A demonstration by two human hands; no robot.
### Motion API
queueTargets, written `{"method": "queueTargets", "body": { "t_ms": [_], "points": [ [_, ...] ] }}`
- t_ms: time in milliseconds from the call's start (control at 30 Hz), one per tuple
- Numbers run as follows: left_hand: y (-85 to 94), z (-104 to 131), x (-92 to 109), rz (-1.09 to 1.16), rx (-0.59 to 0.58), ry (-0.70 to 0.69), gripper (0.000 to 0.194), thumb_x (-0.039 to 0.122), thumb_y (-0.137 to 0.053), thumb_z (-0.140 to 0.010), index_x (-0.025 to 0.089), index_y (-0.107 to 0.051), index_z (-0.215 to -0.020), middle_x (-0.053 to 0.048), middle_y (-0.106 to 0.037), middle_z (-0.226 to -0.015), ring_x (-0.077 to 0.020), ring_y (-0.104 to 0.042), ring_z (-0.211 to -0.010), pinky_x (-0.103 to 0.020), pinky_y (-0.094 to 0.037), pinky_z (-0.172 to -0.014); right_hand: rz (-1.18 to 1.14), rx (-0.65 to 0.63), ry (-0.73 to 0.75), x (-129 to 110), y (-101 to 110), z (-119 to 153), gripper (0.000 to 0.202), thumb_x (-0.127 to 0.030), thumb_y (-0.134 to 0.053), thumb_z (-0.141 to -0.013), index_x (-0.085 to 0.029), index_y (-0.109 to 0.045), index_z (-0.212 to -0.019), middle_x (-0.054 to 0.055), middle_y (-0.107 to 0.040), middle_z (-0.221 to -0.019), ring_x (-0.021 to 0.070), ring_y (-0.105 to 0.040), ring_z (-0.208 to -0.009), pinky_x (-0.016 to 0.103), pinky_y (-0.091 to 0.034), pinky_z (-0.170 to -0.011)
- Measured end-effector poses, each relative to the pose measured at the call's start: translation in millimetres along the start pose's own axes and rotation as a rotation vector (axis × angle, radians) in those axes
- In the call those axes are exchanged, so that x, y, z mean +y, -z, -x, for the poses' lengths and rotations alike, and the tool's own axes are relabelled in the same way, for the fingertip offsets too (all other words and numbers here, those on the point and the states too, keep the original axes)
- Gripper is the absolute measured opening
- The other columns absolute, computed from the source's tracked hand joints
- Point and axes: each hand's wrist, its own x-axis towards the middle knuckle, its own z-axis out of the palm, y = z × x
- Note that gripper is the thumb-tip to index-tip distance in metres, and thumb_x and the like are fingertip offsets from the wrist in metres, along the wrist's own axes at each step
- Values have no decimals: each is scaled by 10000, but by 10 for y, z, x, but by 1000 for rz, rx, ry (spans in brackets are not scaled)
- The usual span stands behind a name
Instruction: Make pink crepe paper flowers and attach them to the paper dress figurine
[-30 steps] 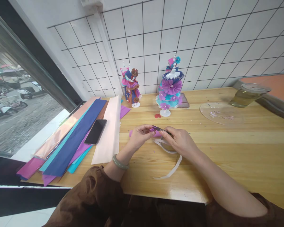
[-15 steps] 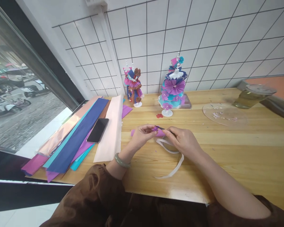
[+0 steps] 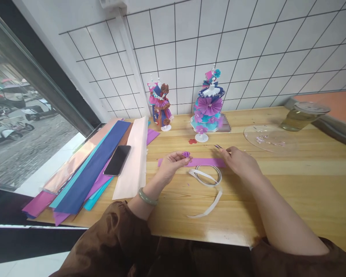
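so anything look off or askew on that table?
Mainly a blocky, pixelated patch beside the turquoise-skirted dress form; it looks more like image masking than an object. Also, a white ribbon tail curls loosely nearer the person than the purple strip. No spill visible.

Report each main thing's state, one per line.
Small purple pleated paper fan: spread, pinched in left hand
Slim dark-tipped tool: held in right hand
Long purple paper strip: laid flat
White tape coil: partly unwound
Black rectangular phone: face up, screen dark
Clear plastic cup: holding yellowish liquid
Clear round dish: holding small shiny pieces
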Motion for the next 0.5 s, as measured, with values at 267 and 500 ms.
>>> {"method": "queueTargets", "body": {
  "t_ms": [267,500],
  "points": [
    [-20,26,16,42,-12,39,280,243,-701,-609,144,-631,-861,-69,-672,-824,-156,-606,-792,-299,-424,-762,113,66,-86,189,-71,-96,406,-428,-406,-779,-112,-611,-929,215,-608,-887,330,-558,-841,392,-395,-615],
    [-10,21,-19,47,-37,40,309,200,-716,-591,125,-595,-865,-61,-659,-803,-167,-608,-818,-302,-434,-774,-557,207,505,-399,-20,235,249,-375,-444,-809,-200,-607,-876,72,-615,-940,209,-533,-935,340,-406,-805]
  ]
}}
